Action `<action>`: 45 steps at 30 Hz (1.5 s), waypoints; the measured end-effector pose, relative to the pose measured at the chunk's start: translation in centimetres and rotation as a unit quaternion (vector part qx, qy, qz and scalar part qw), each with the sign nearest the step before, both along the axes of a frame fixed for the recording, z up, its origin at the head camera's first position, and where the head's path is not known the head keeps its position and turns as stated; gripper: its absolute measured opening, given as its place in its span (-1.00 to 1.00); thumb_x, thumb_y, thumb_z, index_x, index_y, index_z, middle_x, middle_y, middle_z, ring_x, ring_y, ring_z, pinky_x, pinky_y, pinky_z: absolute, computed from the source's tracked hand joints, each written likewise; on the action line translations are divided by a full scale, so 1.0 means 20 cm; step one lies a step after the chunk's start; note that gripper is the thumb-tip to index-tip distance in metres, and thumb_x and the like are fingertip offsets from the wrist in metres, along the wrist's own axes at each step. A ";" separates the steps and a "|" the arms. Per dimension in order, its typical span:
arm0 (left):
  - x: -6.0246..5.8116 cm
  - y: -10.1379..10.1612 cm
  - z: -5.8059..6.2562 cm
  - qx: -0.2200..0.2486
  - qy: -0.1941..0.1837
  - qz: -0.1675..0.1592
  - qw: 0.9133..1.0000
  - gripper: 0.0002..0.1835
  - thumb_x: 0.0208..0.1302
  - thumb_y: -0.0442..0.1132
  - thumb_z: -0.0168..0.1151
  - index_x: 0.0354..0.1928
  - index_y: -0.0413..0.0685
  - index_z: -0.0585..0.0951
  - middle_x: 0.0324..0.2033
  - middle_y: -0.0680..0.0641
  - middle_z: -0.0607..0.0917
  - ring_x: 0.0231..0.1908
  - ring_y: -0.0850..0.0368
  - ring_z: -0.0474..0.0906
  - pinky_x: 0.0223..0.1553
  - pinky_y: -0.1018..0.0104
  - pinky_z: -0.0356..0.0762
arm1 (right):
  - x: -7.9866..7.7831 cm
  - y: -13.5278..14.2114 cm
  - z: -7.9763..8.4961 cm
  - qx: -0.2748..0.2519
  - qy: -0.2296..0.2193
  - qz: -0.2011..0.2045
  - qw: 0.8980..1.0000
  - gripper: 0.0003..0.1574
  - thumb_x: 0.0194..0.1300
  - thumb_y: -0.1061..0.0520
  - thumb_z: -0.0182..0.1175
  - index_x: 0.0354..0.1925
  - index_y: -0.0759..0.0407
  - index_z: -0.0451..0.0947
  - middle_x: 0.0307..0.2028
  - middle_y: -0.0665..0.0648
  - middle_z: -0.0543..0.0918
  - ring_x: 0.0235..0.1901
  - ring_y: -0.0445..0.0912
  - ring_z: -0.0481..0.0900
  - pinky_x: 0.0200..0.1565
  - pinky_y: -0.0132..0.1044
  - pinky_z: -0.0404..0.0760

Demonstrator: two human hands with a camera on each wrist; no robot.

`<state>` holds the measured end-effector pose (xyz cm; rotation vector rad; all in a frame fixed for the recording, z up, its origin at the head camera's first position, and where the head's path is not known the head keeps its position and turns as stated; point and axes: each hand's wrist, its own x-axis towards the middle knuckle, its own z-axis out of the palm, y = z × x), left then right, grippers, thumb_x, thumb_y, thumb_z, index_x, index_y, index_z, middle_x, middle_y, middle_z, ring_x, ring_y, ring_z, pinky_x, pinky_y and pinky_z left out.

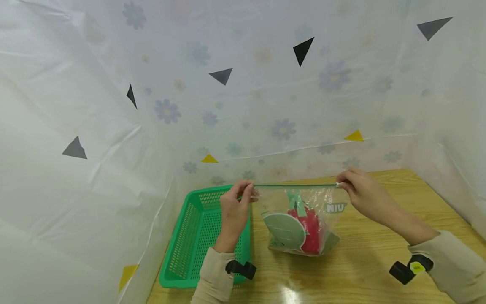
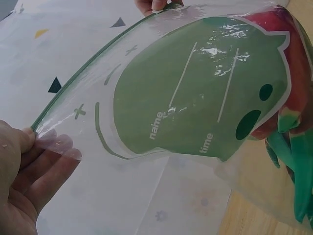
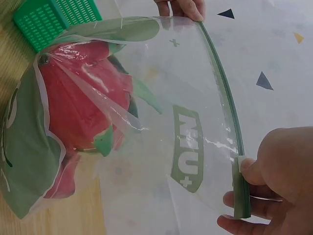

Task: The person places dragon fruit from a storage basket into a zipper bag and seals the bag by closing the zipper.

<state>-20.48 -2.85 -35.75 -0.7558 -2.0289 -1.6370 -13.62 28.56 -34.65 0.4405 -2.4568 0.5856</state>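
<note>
A clear zip bag (image 1: 330, 195) with a green top strip and green print stands upright on the table. Inside it lies a red dragon fruit (image 3: 80, 98) with green-tipped scales, partly hidden behind the printed panel. My left hand (image 1: 236, 205) pinches one top corner of the bag between thumb and fingers. At the other end of the strip, my right hand (image 1: 366, 196) pinches the small white slider (image 3: 240, 164) with thumb and fingers. Between the two hands the strip is stretched nearly straight in the head view.
A green plastic basket (image 1: 205, 192) with slotted walls stands to the left of the bag, partly behind my left forearm. Under both is a wooden table (image 1: 364, 261). White flower-print sheeting (image 1: 243, 114) with dark and yellow triangles surrounds the table.
</note>
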 end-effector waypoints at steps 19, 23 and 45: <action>-0.05 -0.03 -0.10 0.042 -0.022 -0.005 0.999 -0.83 0.40 -0.23 0.20 -0.13 -0.17 0.67 -0.39 -0.18 0.74 -0.37 0.02 0.73 -0.34 0.31 0.72 | 0.03 0.12 -0.02 -0.059 -0.089 -0.025 0.994 -0.84 0.48 0.28 0.05 -0.09 0.32 0.55 -0.31 0.13 0.61 -0.42 -0.33 0.45 -0.45 -0.38 0.53; -0.06 -0.03 -0.10 0.036 -0.022 -0.001 0.999 -0.85 0.41 -0.25 0.20 -0.13 -0.16 0.67 -0.38 -0.17 0.75 -0.37 0.08 0.73 -0.34 0.32 0.72 | 0.04 0.12 -0.04 -0.100 -0.124 -0.007 0.987 -0.79 0.53 0.27 -0.05 -0.04 0.36 0.49 -0.30 0.16 0.63 -0.42 -0.37 0.53 -0.41 -0.38 0.62; 0.07 0.14 -0.48 -0.207 -0.252 -0.225 0.918 -0.13 0.18 -0.02 0.45 0.49 0.11 0.24 0.36 0.05 0.42 0.28 0.13 0.43 0.30 0.06 0.40 | -0.01 0.08 -0.03 -0.201 -0.145 0.021 0.968 -0.72 0.60 0.21 -0.21 0.06 0.41 0.32 -0.20 0.34 0.59 -0.34 -0.21 0.70 -0.27 -0.44 0.70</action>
